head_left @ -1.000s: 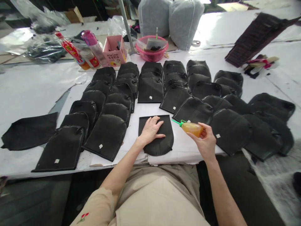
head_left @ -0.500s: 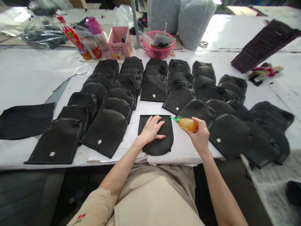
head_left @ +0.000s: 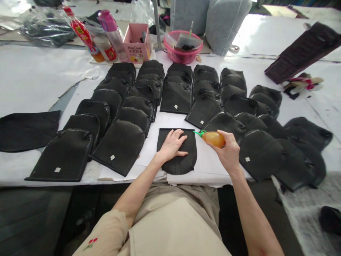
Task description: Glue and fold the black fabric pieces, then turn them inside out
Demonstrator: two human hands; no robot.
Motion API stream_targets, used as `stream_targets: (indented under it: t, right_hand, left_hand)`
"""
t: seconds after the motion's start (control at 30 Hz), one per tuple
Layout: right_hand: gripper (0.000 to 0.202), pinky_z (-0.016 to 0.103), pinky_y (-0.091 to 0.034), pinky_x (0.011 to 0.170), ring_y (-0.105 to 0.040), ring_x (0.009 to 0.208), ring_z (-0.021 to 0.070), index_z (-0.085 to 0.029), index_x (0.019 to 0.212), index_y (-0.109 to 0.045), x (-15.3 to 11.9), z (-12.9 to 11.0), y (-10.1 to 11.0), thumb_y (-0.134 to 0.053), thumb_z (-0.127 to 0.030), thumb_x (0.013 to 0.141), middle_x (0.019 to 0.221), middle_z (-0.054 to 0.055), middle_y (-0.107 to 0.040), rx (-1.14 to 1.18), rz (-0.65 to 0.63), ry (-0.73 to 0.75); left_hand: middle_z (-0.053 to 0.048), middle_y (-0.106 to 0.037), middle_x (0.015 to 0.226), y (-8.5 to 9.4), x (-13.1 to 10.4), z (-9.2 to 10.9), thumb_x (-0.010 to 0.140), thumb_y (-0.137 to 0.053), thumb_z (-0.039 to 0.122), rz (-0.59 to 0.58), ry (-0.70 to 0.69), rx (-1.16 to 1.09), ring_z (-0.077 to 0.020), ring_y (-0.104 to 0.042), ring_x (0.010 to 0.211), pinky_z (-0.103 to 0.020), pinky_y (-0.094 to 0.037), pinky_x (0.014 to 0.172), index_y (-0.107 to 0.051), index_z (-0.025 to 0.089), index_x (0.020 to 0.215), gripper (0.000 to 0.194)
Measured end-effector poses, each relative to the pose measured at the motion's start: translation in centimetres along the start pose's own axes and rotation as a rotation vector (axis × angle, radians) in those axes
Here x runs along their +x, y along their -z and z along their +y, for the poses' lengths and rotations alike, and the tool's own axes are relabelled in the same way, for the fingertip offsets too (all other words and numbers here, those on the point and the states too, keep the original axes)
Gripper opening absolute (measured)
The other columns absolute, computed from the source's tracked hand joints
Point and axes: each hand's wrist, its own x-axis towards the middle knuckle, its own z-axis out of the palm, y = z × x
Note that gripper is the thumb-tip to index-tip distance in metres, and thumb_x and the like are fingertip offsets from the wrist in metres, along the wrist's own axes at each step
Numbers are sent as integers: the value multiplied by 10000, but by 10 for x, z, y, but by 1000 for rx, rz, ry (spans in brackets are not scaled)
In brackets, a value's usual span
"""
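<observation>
A wide worktable (head_left: 26, 78) covered in white sheeting stretched across the room, its covering split on the left along a ragged edge that showed a grey-blue strip (head_left: 64, 100). A slim grey pole (head_left: 156, 28) rose at the table's far side, near two bulky grey fabric forms. Bright light glared off the white surface at the upper right. Below the near edge lay deep shadow, and a pale, mottled floor (head_left: 303, 209) showed at the lower right.

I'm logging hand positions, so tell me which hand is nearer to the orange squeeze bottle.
The right hand: it holds the squeeze bottle by its rear end. The left hand is apart from it, to its left, spread on the black piece.
</observation>
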Motion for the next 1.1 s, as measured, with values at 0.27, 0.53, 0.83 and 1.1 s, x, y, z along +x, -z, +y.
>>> stream_targets:
  t: [0.27, 0.53, 0.83, 1.1]
  right_hand:
    - [477, 421, -533, 873, -654, 969, 283, -222, 1195, -616, 0, -4, 5, -722, -539, 855, 1075, 82, -642, -37, -31, 23]
    - [474, 410, -531, 852, -656, 968, 282, -209, 1205, -616, -17, -12, 18, -754, -489, 847, 1073, 90, -643, -46, -52, 29]
    - [456, 396, -553, 829, -657, 947, 267, -214, 1212, -615, -40, -18, 28, -741, -475, 861, 1053, 81, -645, -32, -39, 24]
    - [467, 399, -551, 839, -653, 946, 262, -212, 1211, -618, -61, -30, 39, -760, -471, 849, 1059, 81, -645, -43, -43, -33]
  left_hand:
    - [-188, -509, 1443, -3, -1, -2, 729, -827, 468, 10, -17, 6, -341, -420, 1399, -525, -273, 1211, -588, 144, 1322, 716]
    - [-202, -501, 1447, -4, -1, -3, 734, -825, 474, 7, -15, -1, -345, -415, 1403, -528, -272, 1210, -589, 127, 1327, 726]
    - [-204, -504, 1442, -5, -1, -4, 726, -833, 475, 11, -21, -3, -346, -423, 1398, -529, -266, 1212, -586, 119, 1332, 745]
    - [-203, -501, 1449, -3, -2, -4, 731, -836, 446, 10, -22, -15, -347, -413, 1404, -528, -260, 1216, -582, 112, 1336, 737]
